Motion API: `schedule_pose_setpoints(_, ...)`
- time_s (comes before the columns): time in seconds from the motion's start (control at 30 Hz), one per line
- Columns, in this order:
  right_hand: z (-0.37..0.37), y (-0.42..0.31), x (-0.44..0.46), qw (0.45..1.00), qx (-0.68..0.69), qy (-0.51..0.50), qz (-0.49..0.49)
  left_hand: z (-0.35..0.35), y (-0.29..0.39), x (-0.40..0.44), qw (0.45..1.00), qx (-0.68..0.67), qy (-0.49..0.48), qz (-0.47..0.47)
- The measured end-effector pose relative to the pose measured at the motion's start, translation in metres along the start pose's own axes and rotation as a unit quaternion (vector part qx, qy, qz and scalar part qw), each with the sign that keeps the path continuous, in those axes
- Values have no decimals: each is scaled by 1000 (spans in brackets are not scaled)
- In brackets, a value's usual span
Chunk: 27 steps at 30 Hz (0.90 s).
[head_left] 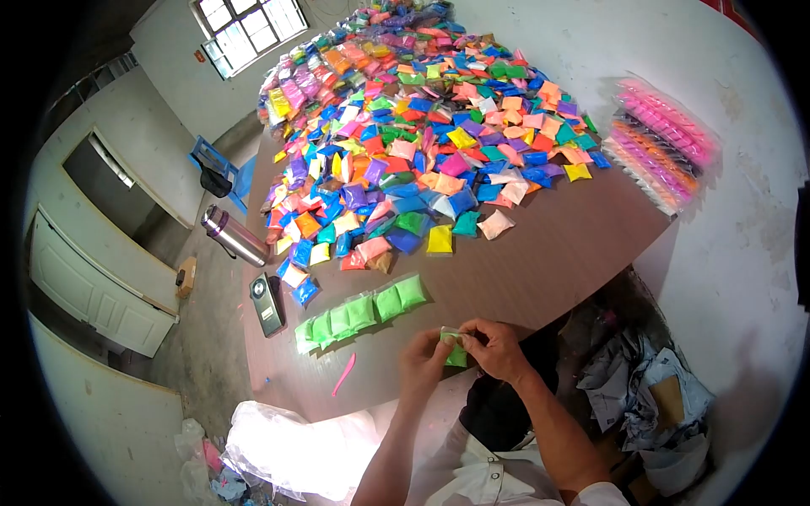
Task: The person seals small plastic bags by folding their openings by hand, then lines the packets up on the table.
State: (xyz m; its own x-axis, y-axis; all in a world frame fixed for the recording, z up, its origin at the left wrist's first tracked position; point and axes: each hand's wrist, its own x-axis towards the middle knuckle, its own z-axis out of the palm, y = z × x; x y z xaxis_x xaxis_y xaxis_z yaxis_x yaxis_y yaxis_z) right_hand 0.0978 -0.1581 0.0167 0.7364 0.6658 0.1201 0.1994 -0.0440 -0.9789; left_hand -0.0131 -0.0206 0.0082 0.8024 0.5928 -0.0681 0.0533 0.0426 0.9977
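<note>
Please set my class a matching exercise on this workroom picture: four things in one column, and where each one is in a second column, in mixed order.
Things
1. Metal flask
2. Pink plastic tool
3. Small green packet
4. Blue chair

Places
A. Held between the left hand and the right hand
B. On the floor, left of the table
C. On the table, on the person's side of the row of light green packets
D. At the table's left edge, near a flat black device

Right pairs: 1-D, 2-C, 3-A, 4-B

Left grip [427, 349] blurred, green packet [456, 356] partly hidden
</note>
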Motion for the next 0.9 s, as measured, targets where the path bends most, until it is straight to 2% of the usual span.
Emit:
schedule_pose_setpoints(0.17,2,9,-1,1000,-10,-3,-26,1,-2,0,1000,2,-15,4)
schedule_pose_setpoints(0.43,-1,-9,1,998,-62,-6,-7,-3,-13,1,1000,-2,12,16)
schedule_pose_setpoints(0.57,1,-2,1,999,-30,-1,14,2,-6,1,999,15,24,39)
schedule_pose_setpoints(0.67,3,1,0,999,-9,33,-8,0,-11,1,998,46,13,48)
schedule_pose_setpoints(0.73,5,1,1,997,-45,52,-28,-1,-13,1,998,54,18,41)
schedule_pose_setpoints(0.9,-1,-9,0,998,-65,6,-20,-1,-17,3,997,48,22,52)
